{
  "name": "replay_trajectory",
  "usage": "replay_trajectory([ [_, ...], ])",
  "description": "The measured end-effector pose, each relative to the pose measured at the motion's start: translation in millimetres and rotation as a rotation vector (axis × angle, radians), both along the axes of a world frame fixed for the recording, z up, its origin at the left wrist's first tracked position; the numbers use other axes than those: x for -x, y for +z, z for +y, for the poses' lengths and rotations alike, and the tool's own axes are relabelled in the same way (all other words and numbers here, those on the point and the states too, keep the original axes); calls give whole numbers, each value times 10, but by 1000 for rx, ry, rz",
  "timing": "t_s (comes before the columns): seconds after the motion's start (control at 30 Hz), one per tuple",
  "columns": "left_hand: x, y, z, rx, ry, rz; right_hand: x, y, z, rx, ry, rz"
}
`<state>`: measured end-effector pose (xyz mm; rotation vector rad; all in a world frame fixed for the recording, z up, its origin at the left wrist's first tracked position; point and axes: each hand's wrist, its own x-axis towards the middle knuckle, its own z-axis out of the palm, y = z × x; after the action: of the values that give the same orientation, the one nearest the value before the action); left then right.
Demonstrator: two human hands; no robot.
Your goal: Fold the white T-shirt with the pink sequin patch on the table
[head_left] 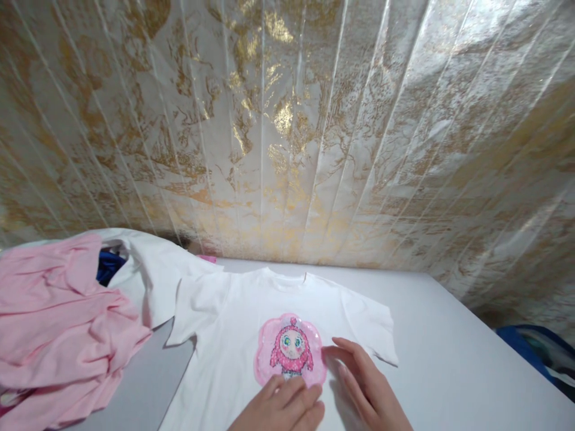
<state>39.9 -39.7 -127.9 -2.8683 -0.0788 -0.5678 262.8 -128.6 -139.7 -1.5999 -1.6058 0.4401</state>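
Note:
A white T-shirt (242,317) lies spread on the table with its neck toward the wall. On its chest sits a shiny pink patch (265,353) with a scalloped edge and a cartoon figure in a pink hood. My left hand (283,407) rests over the patch's lower edge, fingers laid down and covering the figure's feet. At the patch's right edge, my right hand (366,386) has its fingers stretched out and apart, one fingertip touching the rim. Neither hand appears to grip anything. The shirt's lower part is out of frame.
Pink clothing (67,311) is heaped at the left, over white fabric (153,269) with a dark blue piece showing. The pale table (458,359) meets a wall covered in gold-patterned sheeting (287,131). A blue-edged bag-like object (530,353) stands beyond the table's right edge.

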Motion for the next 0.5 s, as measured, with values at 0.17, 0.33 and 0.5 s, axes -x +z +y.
replay_trajectory([
  [0.17,-265,-74,-38,33,8,64,-15,-77,27,-31,-14,2],
  [0.33,-254,-142,70,211,71,185,-17,-83,24,-35,-22,-103],
  [0.5,-165,-198,255,410,145,276,-12,-55,28,-65,-16,-239],
])
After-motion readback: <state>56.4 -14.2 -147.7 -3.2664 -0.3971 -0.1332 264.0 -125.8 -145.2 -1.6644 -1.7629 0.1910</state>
